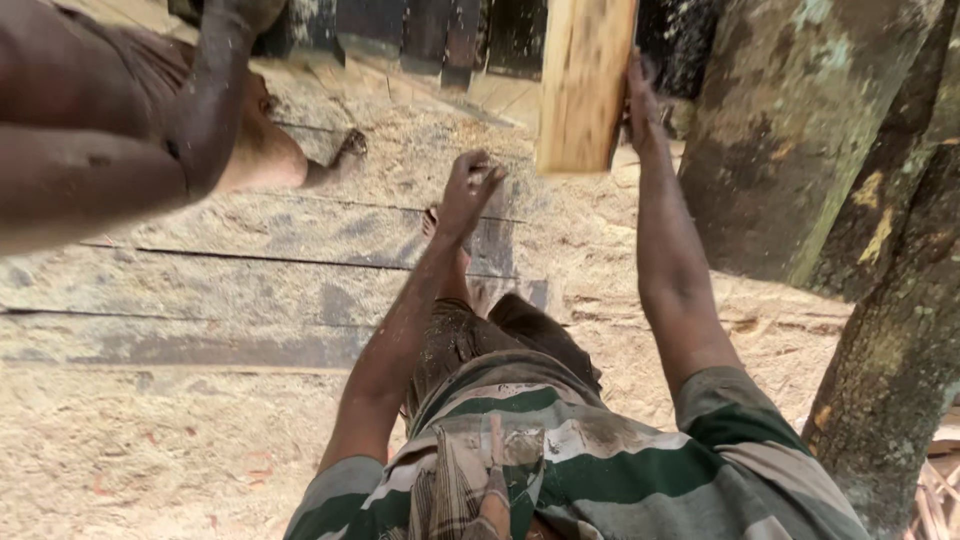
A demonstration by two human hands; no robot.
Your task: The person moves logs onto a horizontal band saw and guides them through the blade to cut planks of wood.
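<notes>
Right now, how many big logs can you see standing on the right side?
2. One thick log leans at the upper right, right beside the pale plank that the right hand touches. A second log runs down the right edge. More may lie outside the picture.

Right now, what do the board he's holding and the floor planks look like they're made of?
Board: raw pale wood, rough-sawn, grain showing, in the right hand. Planks: probably weathered wood, grey, sawdust-coated.

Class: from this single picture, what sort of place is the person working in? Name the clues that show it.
Probably an outdoor sawmill or timber yard: sawdust covers the ground, rough logs stand at the right, and the right hand steadies a pale sawn plank.
</notes>
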